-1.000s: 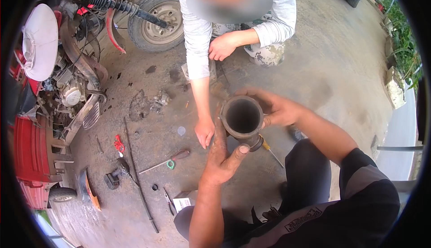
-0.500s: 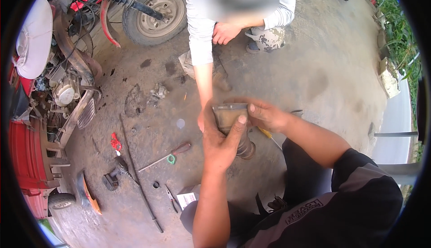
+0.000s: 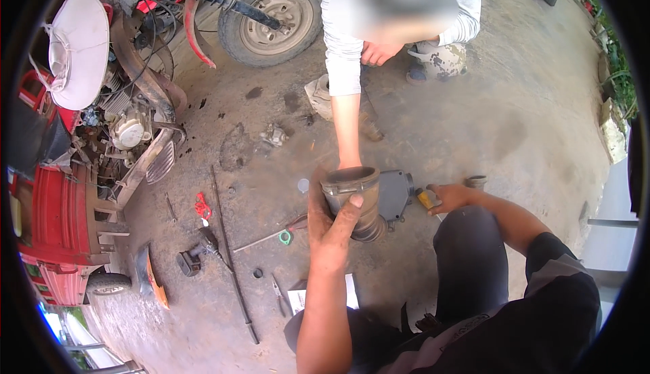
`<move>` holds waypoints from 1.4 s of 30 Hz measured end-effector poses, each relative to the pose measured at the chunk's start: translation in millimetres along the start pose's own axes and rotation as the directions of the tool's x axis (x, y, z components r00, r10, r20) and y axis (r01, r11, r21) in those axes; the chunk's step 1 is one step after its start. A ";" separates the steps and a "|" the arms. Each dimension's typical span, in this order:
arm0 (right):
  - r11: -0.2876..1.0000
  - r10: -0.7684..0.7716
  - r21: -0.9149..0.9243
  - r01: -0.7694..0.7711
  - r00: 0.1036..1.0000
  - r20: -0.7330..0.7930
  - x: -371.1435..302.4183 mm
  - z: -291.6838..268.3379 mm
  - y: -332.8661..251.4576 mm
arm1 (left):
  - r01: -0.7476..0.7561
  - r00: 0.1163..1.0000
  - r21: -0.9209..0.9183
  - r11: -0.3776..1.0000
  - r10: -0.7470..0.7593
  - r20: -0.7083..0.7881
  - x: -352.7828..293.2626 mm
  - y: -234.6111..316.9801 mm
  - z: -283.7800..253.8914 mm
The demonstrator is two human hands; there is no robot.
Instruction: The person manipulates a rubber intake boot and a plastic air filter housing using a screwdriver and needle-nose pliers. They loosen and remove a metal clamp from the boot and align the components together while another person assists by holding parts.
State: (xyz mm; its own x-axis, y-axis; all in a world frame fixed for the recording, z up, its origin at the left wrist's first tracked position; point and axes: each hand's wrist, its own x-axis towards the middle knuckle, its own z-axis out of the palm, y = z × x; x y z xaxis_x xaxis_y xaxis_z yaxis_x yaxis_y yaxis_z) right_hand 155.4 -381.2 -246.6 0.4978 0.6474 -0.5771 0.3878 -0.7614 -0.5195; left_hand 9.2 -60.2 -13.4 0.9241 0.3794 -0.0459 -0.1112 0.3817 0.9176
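Observation:
My left hand (image 3: 332, 218) is wrapped round a dusty corrugated rubber intake hose (image 3: 362, 201), its wide round mouth tilted up. Off to the right, the fingers of my right hand (image 3: 447, 199) are closed on the yellow handle of a screwdriver (image 3: 426, 199), whose thin shaft points down toward my knee. A dark grey plastic box (image 3: 395, 194) lies behind the hose, which partly covers it. Just past my right hand is a short round pipe piece (image 3: 476, 181). A co-worker's arm (image 3: 347, 127) reaches down behind the hose; that hand is hidden.
A partly stripped red three-wheeler (image 3: 68, 218) stands at left, with a white hat (image 3: 80, 49) on it. On the concrete lie a long bar (image 3: 230, 259), a power tool (image 3: 196, 255), pliers (image 3: 279, 296) and a green ring (image 3: 285, 237). The co-worker squats opposite.
My right hand has let go of the hose, moved right and gripped the screwdriver. My left hand still holds the hose, its mouth now facing up. The grey box has come into sight.

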 end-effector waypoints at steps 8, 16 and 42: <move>0.980 0.011 -0.194 -0.036 0.991 -0.130 24.9 34.9 25.4 | -0.047 0.994 0.097 0.994 0.056 -0.098 2.8 1.3 -2.3; 0.998 -0.056 -0.024 0.051 0.853 -0.519 -88.9 -141.9 -60.6 | -0.115 0.982 -0.157 0.981 0.089 -0.164 6.2 9.0 -25.4; 0.077 0.090 0.433 0.898 0.426 -0.900 -121.6 -162.8 -231.1 | -0.508 0.820 0.118 0.853 0.521 -0.235 4.8 48.0 -29.6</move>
State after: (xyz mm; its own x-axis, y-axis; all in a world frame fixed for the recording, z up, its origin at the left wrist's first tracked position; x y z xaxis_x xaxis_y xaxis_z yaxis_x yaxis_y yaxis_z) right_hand 131.5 -289.6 46.2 0.9453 0.1764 0.2743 0.1407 0.5381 -0.8310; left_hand -2.6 -15.2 18.7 0.6142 0.7083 0.3480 -0.5213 0.0331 0.8528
